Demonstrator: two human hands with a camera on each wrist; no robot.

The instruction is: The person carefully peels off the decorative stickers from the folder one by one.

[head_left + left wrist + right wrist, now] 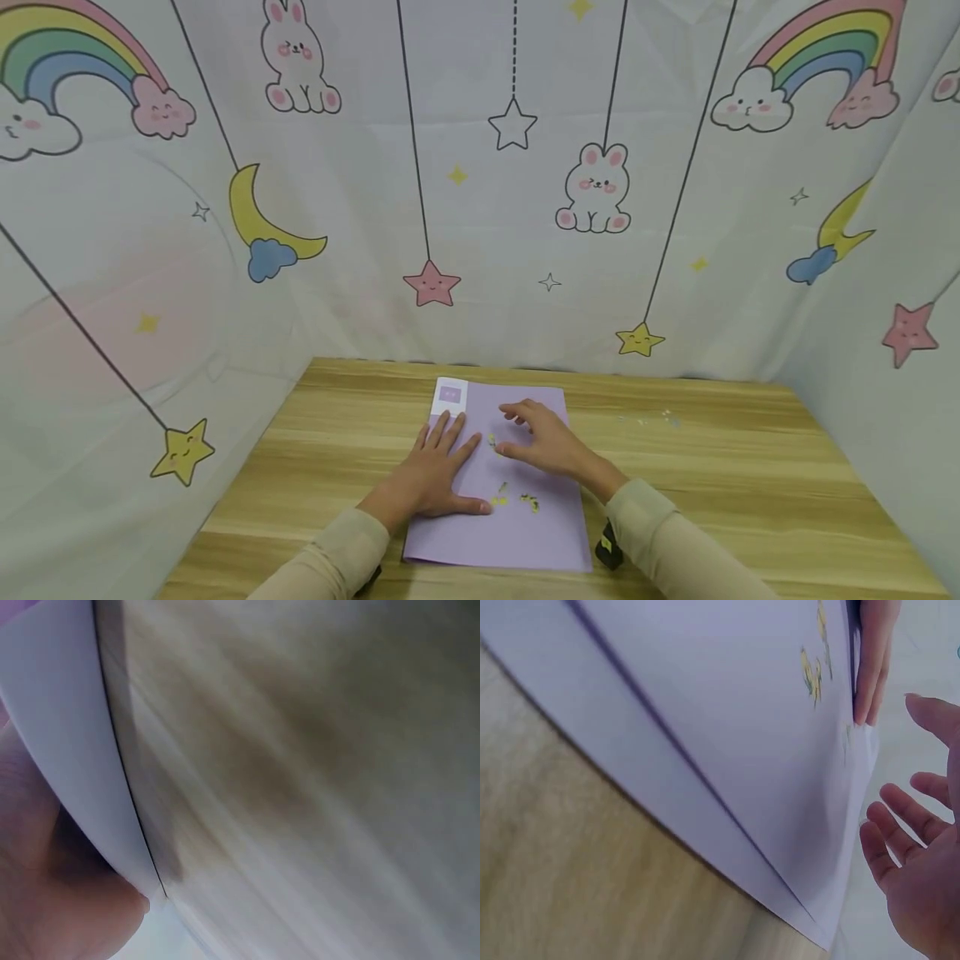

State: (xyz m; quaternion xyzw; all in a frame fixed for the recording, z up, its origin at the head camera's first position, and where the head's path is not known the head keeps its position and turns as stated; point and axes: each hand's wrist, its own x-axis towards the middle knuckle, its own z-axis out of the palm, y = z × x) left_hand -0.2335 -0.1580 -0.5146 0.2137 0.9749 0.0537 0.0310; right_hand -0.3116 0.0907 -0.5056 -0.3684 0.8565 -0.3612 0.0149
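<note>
A light purple folder (510,546) lies on the wooden table, with a white label (450,395) at its upper left corner. My left hand (431,475) rests on the folder's left side, fingers spread and thumb reaching inward. Over the upper right part hovers my right hand (551,446), its fingers loosely bent and apart from the thumb, holding nothing that shows. Small yellow-and-green flower stickers (530,502) dot the lower middle of the folder. Another little sticker (492,442) sits just left of the right thumb. In the right wrist view, yellow flowers (810,677) show on the purple surface.
Several tiny pale scraps (667,418) lie on the table (720,483) to the right of the folder. A black wrist device (609,547) hangs under the right sleeve. White cloth (510,217) with printed rabbits, stars and rainbows surrounds the table behind and at both sides.
</note>
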